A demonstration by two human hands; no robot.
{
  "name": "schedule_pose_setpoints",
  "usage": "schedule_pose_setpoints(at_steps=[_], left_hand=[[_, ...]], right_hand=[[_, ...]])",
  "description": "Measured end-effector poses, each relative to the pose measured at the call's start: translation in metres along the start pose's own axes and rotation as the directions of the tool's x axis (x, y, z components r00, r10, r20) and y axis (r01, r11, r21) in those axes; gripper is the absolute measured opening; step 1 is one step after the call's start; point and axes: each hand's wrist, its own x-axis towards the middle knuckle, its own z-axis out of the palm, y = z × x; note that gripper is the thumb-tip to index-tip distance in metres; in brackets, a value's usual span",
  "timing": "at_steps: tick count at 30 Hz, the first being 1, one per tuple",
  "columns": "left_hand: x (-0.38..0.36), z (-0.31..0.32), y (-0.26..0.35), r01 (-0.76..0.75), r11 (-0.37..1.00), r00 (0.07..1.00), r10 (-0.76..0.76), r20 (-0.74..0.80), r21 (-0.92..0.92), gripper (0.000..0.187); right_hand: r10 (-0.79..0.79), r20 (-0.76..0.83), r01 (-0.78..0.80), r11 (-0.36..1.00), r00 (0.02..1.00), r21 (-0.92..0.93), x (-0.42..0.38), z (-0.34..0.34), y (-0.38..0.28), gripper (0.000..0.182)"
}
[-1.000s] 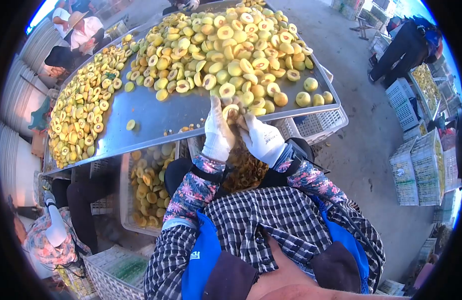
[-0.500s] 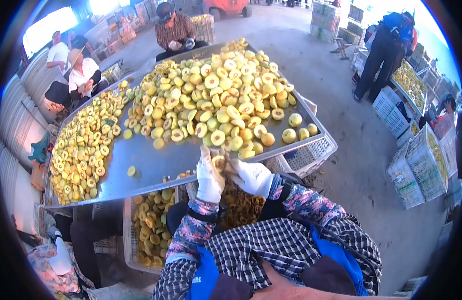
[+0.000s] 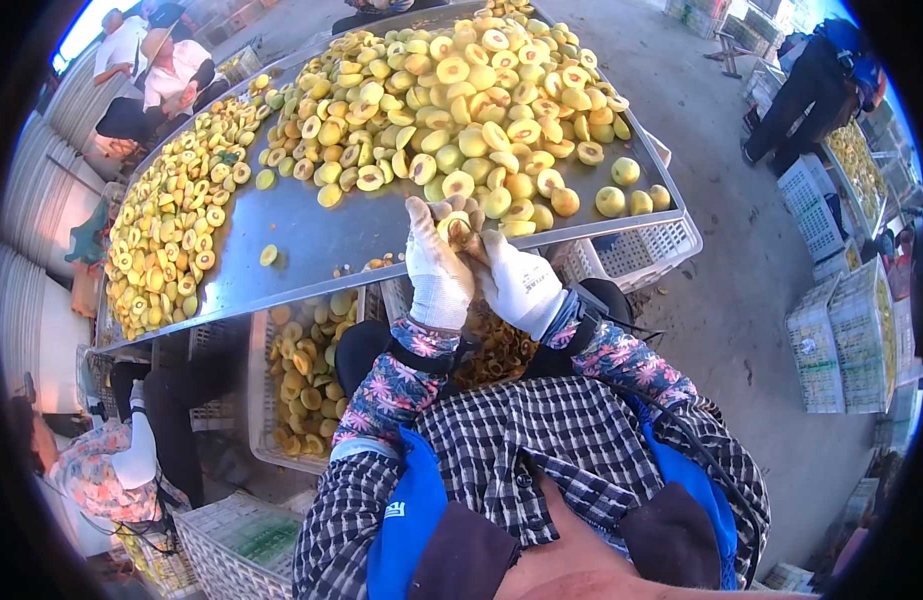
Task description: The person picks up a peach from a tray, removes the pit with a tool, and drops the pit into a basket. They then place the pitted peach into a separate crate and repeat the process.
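In a white glove, my left hand [image 3: 438, 265] is closed round a halved apricot [image 3: 455, 229] with a brown centre, just above the near edge of the metal table [image 3: 311, 232]. My right hand [image 3: 522, 286], gloved too, meets it from the right with its fingers pressed together at the fruit. Whatever the right fingers pinch is hidden. A big heap of halved yellow-green apricots [image 3: 471, 90] lies right beyond my hands. Some whole fruits [image 3: 610, 201] sit by the table's right corner.
A second pile of apricot halves [image 3: 166, 240] covers the table's left side. Below the edge stand a crate of halves [image 3: 311, 385] and a container of brown scraps [image 3: 496, 350]. A white crate [image 3: 646, 255] sits under the right corner. Other people sit or bend nearby.
The view has tilted downward, so the table sits higher in the picture. Both hands stay together at the apricot, which shows a more open cut face now.
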Motion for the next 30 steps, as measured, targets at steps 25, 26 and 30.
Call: schedule_pose_setpoints(at_steps=[25, 26, 30], left_hand=[[0.0, -0.012, 0.009, 0.03, 0.999, 1.0, -0.03, 0.006, -0.032, 0.042], [0.0, -0.01, 0.009, 0.031, 0.999, 1.0, -0.031, 0.007, -0.031, 0.042], [-0.005, -0.009, 0.008, -0.034, 0.999, 0.999, 0.033, 0.012, 0.023, 0.042]], right_hand=[[-0.098, 0.056, 0.096, 0.995, 0.994, 0.023, 0.008, 0.006, 0.013, 0.029], [-0.096, 0.054, 0.095, 0.995, 0.994, 0.024, 0.008, 0.006, 0.013, 0.029], [-0.072, 0.119, 0.07, 0.997, 0.99, 0.025, 0.007, 0.0, 0.004, 0.028]])
